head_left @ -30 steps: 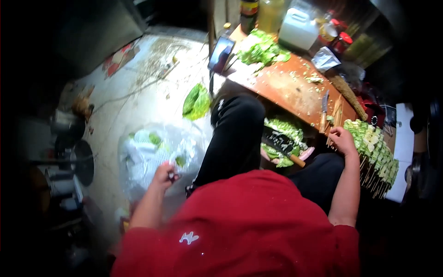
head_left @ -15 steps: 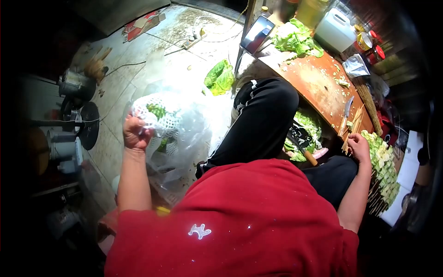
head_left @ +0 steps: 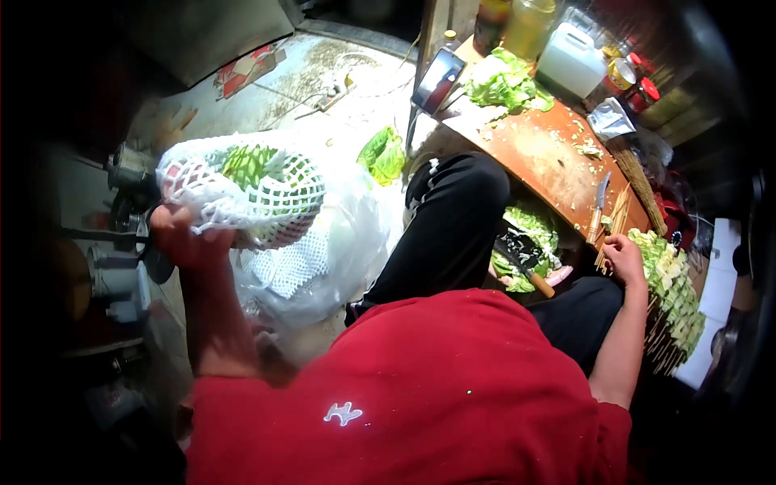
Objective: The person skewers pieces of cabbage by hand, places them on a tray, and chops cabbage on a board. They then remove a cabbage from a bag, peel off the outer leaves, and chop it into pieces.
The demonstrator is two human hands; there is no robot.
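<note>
My left hand (head_left: pixel 187 236) is closed on white foam netting (head_left: pixel 295 192) with a green cabbage (head_left: pixel 249 168) inside, raised over a clear plastic bag (head_left: pixel 356 246). More white netting shows in that bag. My right hand (head_left: pixel 624 259) rests at the table's near right edge, fingers curled beside thin wooden sticks (head_left: pixel 619 214); whether it grips any is too small to tell. A knife (head_left: pixel 600 208) lies beside the sticks. Skewered cabbage pieces (head_left: pixel 675 295) are stacked right of my right hand.
The orange table (head_left: pixel 550 158) bears loose leaves (head_left: pixel 505 81), a phone (head_left: pixel 438 81), a white jug (head_left: pixel 572 58) and red-lidded jars (head_left: pixel 643 95). Below it, a cleaver (head_left: pixel 525 265) lies on cabbage (head_left: pixel 533 226). A cabbage leaf (head_left: pixel 381 156) is on the floor, left of my knee.
My left hand has moved left with the netted cabbage, which has risen out of the bag and shows larger. My right hand has stayed by the sticks.
</note>
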